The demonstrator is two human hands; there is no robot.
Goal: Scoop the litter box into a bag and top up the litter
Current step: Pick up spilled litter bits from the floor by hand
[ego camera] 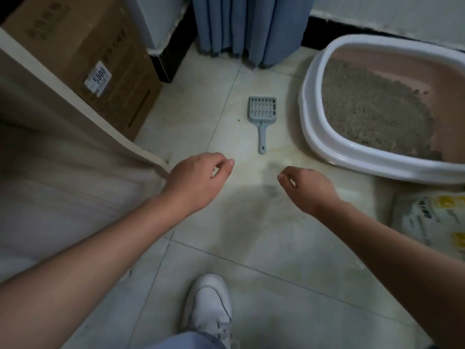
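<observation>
A: Both hands out over the tiled floor (251,248), left hand (196,180) and right hand (307,190) loosely curled, holding nothing

B: Grey scoop (261,114) lies flat just beyond them, litter box (327,147) at the floor's right edge, litter bag (432,222) nearer

Floor plan as I read it: scoop (261,117) lies centre on tiled floor (251,248); litter box (327,147) just right of it, litter (372,112) inside; cardboard box (83,59) far left; curtain (246,26) behind; printed bag (432,222) near right.
</observation>
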